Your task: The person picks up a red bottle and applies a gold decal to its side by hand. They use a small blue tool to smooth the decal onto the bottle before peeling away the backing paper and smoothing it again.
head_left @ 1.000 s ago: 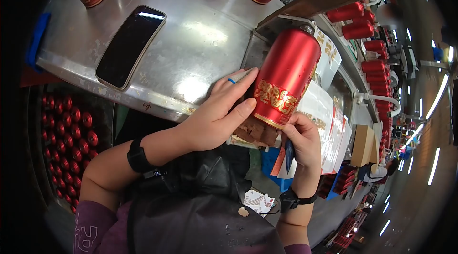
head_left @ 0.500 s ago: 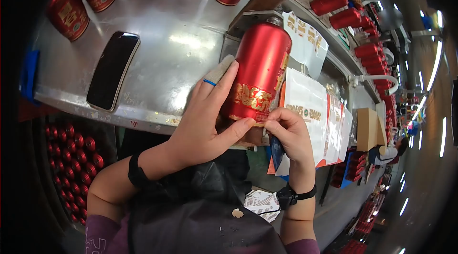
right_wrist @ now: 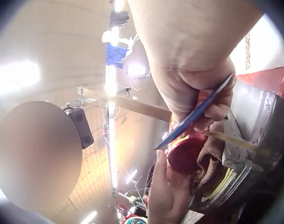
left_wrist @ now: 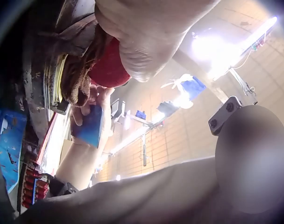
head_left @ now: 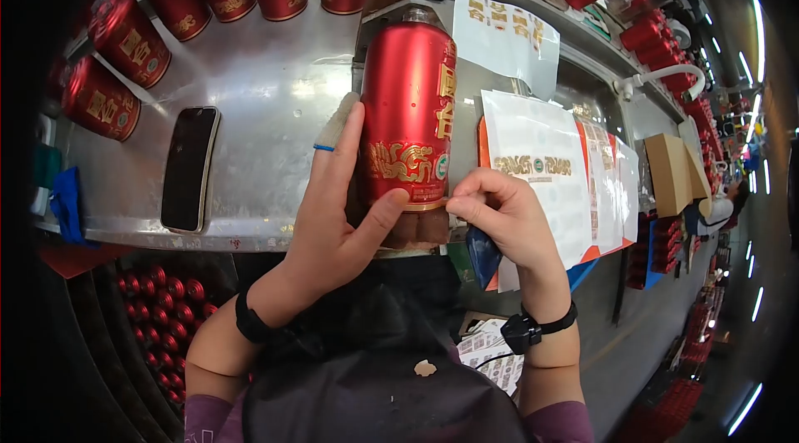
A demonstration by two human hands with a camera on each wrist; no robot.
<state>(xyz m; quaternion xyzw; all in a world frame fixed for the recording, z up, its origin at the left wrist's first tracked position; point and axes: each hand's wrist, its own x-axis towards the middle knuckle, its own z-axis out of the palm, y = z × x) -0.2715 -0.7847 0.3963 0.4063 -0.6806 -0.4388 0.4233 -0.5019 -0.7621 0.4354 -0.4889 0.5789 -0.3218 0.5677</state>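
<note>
A red bottle (head_left: 399, 110) with gold lettering and a gold band of ornament lies on the bench edge, neck pointing away. My left hand (head_left: 333, 210) holds its left side, fingers stretched along it and the thumb on the lower front; one finger wears a fabric sleeve (head_left: 337, 123) with a blue ring. At the bottle's base, my right hand (head_left: 508, 214) has thumb and index finger pinched together at the rim. Its other fingers curl round a thin flat blue scraper (right_wrist: 193, 114), also seen below the palm. A brown cloth (right_wrist: 211, 161) lies under the bottle's base.
Several red bottles (head_left: 133, 39) stand at the back left, beyond a phone (head_left: 190, 168) on the metal bench (head_left: 250, 202). Sheets of gold decals (head_left: 533, 156) lie to the right. Below the bench at left is a crate of red bottles (head_left: 171, 318).
The bottle has turned about its length, bringing large gold characters and a green mark into view on its right side. The head view has swung, showing more standing bottles at the left.
</note>
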